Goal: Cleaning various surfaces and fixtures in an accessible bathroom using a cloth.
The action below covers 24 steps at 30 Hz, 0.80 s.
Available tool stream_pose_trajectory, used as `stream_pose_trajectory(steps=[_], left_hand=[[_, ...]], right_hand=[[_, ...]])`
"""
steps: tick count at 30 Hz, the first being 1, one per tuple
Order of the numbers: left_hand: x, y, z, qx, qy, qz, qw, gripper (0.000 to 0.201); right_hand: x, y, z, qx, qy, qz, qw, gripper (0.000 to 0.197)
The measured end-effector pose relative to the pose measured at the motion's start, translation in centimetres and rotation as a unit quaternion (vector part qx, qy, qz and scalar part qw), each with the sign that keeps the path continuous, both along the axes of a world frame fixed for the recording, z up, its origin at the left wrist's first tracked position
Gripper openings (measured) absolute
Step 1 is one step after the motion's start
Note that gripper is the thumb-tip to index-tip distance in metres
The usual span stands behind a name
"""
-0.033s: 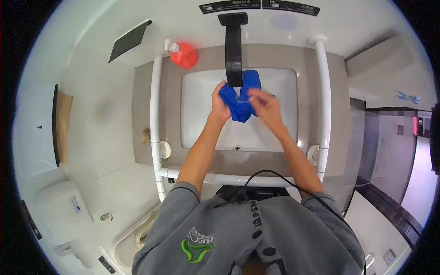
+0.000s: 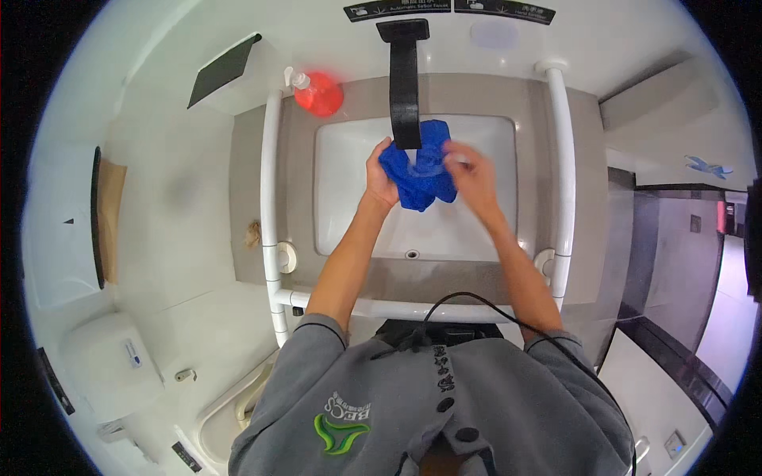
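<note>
A bunched blue cloth (image 2: 429,178) is under the black wall faucet (image 2: 404,95), above the white sink basin (image 2: 341,230). Water appears to run from the spout onto it. My left hand (image 2: 381,176) grips the cloth from its left side, the thumb up along the edge. At the cloth's right edge is my right hand (image 2: 474,178), smeared by motion. Its fingertips overlap the blue edge, but whether they hold it is not clear.
White grab rails (image 2: 562,174) frame the sink on both sides and along the front. A red soap bottle (image 2: 320,95) with a white pump stands at the counter's back left. A black cable (image 2: 508,316) crosses my right forearm. A drain hole (image 2: 412,255) lies near the basin's front.
My right hand has shifted a little to the right, off the middle of the cloth to its right edge. My left hand stays in place with the cloth.
</note>
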State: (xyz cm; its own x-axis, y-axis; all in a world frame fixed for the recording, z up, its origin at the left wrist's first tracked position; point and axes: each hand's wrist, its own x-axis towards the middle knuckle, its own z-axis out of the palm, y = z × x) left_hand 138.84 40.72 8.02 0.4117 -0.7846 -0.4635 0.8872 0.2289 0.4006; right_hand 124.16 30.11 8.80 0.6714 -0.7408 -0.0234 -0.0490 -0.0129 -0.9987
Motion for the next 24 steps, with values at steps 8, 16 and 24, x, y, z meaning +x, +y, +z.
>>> stream_pose_trajectory(steps=[8,16,24], left_hand=[[-1.0,-1.2,1.2,0.003,0.005,-0.05,0.999,0.046],[-0.4,0.2,1.4,0.031,-0.013,-0.062,0.998,0.069],[-4.0,2.4,-4.1,-0.247,0.056,-0.114,0.961,0.028]], right_hand=[[3.0,-5.4,-4.8,0.177,0.035,0.049,0.982,0.053],[2.8,-2.3,-3.8,0.161,0.031,-0.052,0.985,0.045],[3.2,7.5,0.1,-0.257,0.179,0.047,0.949,0.034]])
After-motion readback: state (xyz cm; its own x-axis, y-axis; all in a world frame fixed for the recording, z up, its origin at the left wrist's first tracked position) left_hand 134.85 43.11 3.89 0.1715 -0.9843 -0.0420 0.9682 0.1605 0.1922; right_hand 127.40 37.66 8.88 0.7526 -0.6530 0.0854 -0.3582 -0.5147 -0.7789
